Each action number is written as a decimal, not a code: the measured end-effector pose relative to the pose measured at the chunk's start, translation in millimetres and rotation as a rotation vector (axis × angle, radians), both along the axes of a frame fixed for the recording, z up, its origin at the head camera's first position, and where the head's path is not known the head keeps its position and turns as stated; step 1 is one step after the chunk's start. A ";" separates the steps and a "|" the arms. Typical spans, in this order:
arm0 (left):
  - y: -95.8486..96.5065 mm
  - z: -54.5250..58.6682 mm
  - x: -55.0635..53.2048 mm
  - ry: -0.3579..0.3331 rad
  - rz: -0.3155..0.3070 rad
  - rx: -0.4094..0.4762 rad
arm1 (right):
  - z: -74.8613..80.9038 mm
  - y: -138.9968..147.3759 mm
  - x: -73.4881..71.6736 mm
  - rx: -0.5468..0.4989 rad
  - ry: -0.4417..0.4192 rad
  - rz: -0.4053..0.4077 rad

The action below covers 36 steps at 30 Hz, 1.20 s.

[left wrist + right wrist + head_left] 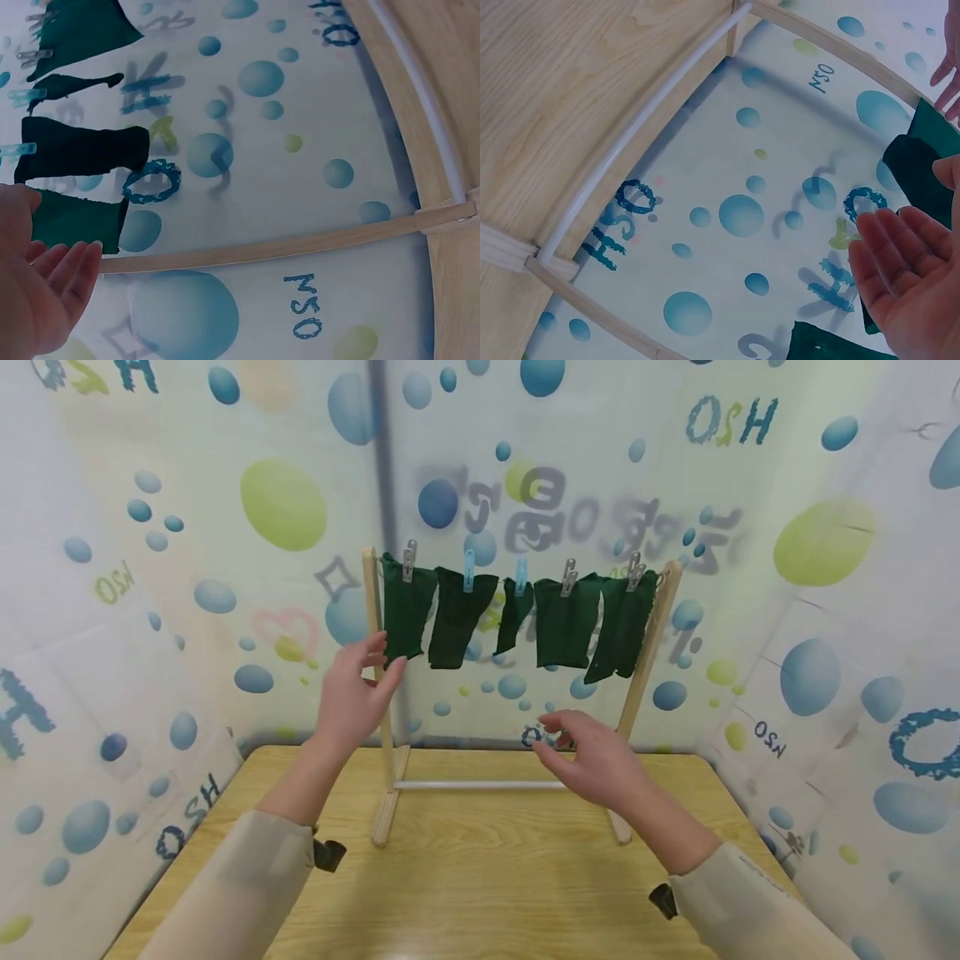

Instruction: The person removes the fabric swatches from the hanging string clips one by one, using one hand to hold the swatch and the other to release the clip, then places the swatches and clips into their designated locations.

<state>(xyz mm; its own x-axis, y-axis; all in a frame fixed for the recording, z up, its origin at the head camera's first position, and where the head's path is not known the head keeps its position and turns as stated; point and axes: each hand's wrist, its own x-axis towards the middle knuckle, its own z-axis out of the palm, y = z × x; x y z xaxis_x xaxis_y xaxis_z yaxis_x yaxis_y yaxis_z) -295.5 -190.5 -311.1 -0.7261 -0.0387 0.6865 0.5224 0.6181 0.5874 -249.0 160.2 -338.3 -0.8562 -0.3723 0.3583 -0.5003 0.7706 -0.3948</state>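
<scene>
Several dark green cloth pieces hang side by side from a line on a wooden rack, held by grey and light blue clothespins. My left hand [356, 689] is beside the rack's left post [372, 593], its fingers overlapping the lower edge of the leftmost green cloth [407, 610] in the head view. Its fingers are loosely bent with the thumb apart, and nothing shows between them. Lower and to the right, my right hand [592, 760] hovers below the cloths with relaxed fingers, holding nothing. The narrow middle cloth [514, 617] hangs under a blue clothespin [521, 577].
The rack stands on a wood-grain table [480, 877], its feet joined by a white rod [480, 785]. The right post [648, 647] leans outward in the head view. Behind and on both sides are sheets [180, 635] printed with blue and green bubbles.
</scene>
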 end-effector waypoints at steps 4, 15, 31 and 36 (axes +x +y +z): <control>-0.3 13.8 -8.4 0.006 0.009 0.047 | 1.8 -3.2 0.2 -0.007 -0.014 0.006; 12.1 29.2 -18.6 -0.072 0.080 0.107 | 3.3 -7.0 1.8 -0.013 -0.047 0.003; 23.0 37.6 -30.1 -0.049 0.175 0.196 | 27.7 -30.4 -5.6 -0.040 0.051 0.082; 24.8 36.7 -28.5 0.082 0.189 0.134 | 43.0 -44.3 -10.3 -0.047 0.045 0.107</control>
<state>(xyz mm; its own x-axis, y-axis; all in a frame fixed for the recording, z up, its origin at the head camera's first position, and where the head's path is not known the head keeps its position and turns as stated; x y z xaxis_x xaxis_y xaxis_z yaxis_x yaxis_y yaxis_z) -324.0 -165.7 -274.4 -0.6393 -0.2629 0.7226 0.4545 0.6288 0.6309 -259.3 115.9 -295.3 -0.7953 -0.4423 0.4146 -0.5964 0.6932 -0.4046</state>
